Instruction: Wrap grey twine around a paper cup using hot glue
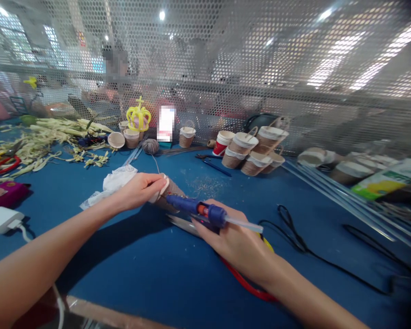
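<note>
My left hand [145, 187] grips the rim of a small twine-wrapped cup [174, 189], which is tipped on its side just above the blue table. In my right hand [231, 233] is a blue hot glue gun [192, 204], its nozzle at the cup's wall near my left fingers. A clear glue stick [245, 224] pokes out of the gun's back end. Beneath my right hand lie scissors [185, 224] with red and yellow handles, partly hidden by the hand. White cloth [118, 180] is bunched beside my left wrist. Grey yarn runs from a ball [150, 145] toward the cup.
Finished-looking twine-wrapped cups [256, 163] are stacked at the back right, near clear glue sticks [342, 201]. A black cord [304, 249] loops across the right side. Dried husks [55, 130] and red scissors [3, 164] lie left. A perforated metal screen [205, 59] stands behind.
</note>
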A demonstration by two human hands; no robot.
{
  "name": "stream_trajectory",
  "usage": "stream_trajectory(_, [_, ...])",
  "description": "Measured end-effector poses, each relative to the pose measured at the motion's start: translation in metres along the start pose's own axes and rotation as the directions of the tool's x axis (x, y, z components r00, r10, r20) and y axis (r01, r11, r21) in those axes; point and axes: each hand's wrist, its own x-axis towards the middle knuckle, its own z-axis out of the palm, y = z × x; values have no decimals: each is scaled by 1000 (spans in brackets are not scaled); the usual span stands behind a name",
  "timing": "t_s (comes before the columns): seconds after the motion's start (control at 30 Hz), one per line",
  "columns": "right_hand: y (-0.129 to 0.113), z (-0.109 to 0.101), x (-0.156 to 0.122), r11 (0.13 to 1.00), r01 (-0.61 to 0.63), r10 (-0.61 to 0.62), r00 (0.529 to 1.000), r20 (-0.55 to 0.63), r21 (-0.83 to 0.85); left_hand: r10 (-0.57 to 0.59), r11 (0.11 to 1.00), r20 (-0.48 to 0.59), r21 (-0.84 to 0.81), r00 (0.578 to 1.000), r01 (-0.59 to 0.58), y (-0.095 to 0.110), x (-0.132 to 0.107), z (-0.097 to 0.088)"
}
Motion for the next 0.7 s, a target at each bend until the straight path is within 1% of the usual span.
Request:
stream_trajectory(0.03, [0,0,-1,1000,9,-9,1000,2,-8,-4,1000,1,2,1000,4,0,0,0])
stream_trajectory(0.17, [-1,1,-2,999,17,-19,998,-57,-37,3,1000,-2,10,1000,-3,0,0,0])
stream_trajectory(0.23, [-2,0,-2,999,15,-16,999,-29,-39,10,1000,-5,24,1000,-10,0,0,0])
stream_trajectory(0.37, [-6,-2,-1,1000,-5,6,997,77,-9,-5,999,-16,53,1000,6,1,0,0])
stream_trajectory(0.5, [-8,-4,-2,999,-36,35,996,77,3,9,999,-10,54,1000,-8,2,0,0])
stream_trajectory(0.7, [-9,-3,-3,1000,-23,24,996,91,-10,4,998,-17,64,1000,-2,3,0,0])
